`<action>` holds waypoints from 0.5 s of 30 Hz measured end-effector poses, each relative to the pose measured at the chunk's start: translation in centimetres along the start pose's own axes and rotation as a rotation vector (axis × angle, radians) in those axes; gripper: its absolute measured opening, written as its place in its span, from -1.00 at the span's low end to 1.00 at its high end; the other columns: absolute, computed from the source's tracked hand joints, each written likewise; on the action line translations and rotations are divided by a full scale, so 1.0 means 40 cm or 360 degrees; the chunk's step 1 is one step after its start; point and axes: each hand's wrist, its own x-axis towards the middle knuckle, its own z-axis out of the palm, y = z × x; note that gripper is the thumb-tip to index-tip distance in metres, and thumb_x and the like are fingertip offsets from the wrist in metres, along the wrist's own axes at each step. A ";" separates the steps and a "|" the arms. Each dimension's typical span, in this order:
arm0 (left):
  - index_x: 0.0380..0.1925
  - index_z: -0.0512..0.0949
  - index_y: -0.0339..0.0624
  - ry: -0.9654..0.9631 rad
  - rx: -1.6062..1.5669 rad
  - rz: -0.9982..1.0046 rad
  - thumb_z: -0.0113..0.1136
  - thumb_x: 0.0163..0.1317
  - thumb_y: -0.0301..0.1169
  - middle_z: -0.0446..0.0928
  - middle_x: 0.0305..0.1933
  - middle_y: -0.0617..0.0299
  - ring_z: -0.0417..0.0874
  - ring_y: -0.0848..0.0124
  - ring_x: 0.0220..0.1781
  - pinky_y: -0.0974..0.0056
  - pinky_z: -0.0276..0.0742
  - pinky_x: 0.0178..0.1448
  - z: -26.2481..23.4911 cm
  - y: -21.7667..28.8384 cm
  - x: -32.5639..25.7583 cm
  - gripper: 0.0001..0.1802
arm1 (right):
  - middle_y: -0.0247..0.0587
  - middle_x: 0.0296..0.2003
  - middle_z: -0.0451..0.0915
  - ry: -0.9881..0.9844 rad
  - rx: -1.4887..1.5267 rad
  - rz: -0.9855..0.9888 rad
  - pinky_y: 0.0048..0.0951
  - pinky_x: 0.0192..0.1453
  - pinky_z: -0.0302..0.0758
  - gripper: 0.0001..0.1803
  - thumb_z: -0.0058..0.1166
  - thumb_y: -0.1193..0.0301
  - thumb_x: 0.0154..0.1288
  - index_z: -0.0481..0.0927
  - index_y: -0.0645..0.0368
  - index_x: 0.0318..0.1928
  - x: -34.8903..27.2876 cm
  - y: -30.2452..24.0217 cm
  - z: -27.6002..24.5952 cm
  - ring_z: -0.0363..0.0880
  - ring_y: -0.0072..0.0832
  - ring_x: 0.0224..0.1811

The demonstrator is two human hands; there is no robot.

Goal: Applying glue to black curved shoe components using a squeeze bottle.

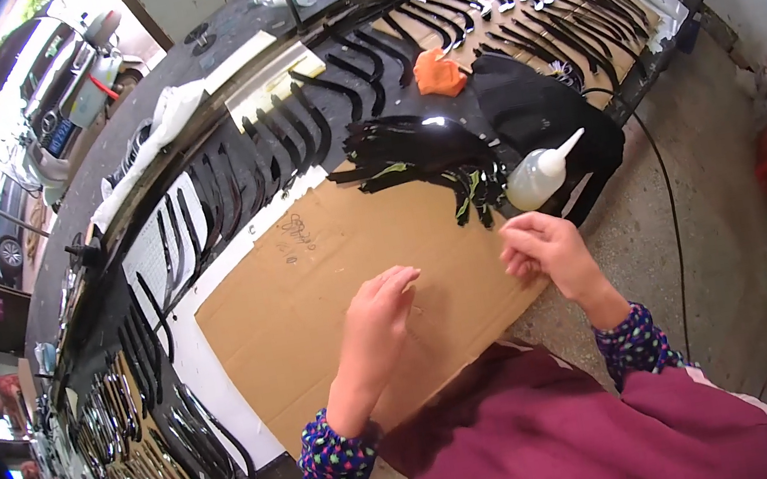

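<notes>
My left hand (379, 323) is over the brown cardboard sheet (283, 307), its fingers curled and pressed together. My right hand (550, 252), at the sheet's right edge, has thumb and fingertips pinched. Whatever either hand may hold is too small or hidden to make out. Just beyond the right hand stands a translucent squeeze bottle (534, 182) with a pointed white nozzle, tilted to the right. A loose heap of glossy black curved strips (418, 144), some with green bits, lies on the far edge of the cardboard.
Many black curved strips (286, 139) lie in rows along the dark table (184, 75). An orange lump (439, 74) and black cloth (544, 106) sit behind the bottle. A black cable (673, 221) hangs at right. Silvery strips (109, 417) lie lower left.
</notes>
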 end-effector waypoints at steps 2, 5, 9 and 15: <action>-0.24 0.50 -0.24 0.0055 -0.0083 -0.0094 0.06 0.09 -0.55 0.53 -0.21 0.06 0.53 0.18 -0.16 0.26 0.44 -0.08 0.018 0.030 0.007 -0.80 | -0.11 -0.20 0.53 -0.0233 0.1106 0.0170 -0.56 -0.18 0.48 -0.47 -0.04 0.15 0.24 0.34 0.40 -0.01 0.034 0.089 -0.136 0.54 -0.52 -0.22; -0.26 0.51 -0.25 0.0180 -0.0078 -0.0094 0.07 0.10 -0.53 0.55 -0.30 0.04 0.58 0.23 -0.28 0.31 0.47 -0.17 0.049 0.028 0.083 -0.83 | -0.02 0.10 0.29 -0.0733 0.1989 0.0480 -0.38 0.07 0.39 -0.19 -0.06 -0.03 0.17 0.09 0.39 0.18 0.039 0.042 -0.121 0.37 -0.33 0.05; -0.27 0.50 -0.31 0.0330 -0.0150 -0.0129 0.08 0.10 -0.47 0.56 -0.36 0.02 0.60 0.30 -0.35 0.35 0.47 -0.22 0.128 0.017 0.319 -0.81 | 0.08 0.19 0.13 -0.0820 0.2925 0.0543 -0.23 0.20 0.29 -0.06 0.11 0.01 0.04 -0.02 0.38 0.22 0.096 0.065 -0.125 0.23 -0.17 0.16; -0.10 0.42 -0.23 0.0604 0.0323 -0.0144 0.18 -0.01 -0.29 0.49 -0.17 -0.06 0.52 0.09 -0.11 0.19 0.40 0.00 0.258 -0.122 0.623 -0.55 | -0.05 0.05 0.34 -0.0530 0.2575 0.0445 -0.15 0.10 0.38 -0.48 0.14 0.26 0.09 0.33 0.21 0.03 0.109 0.052 -0.106 0.34 -0.15 0.06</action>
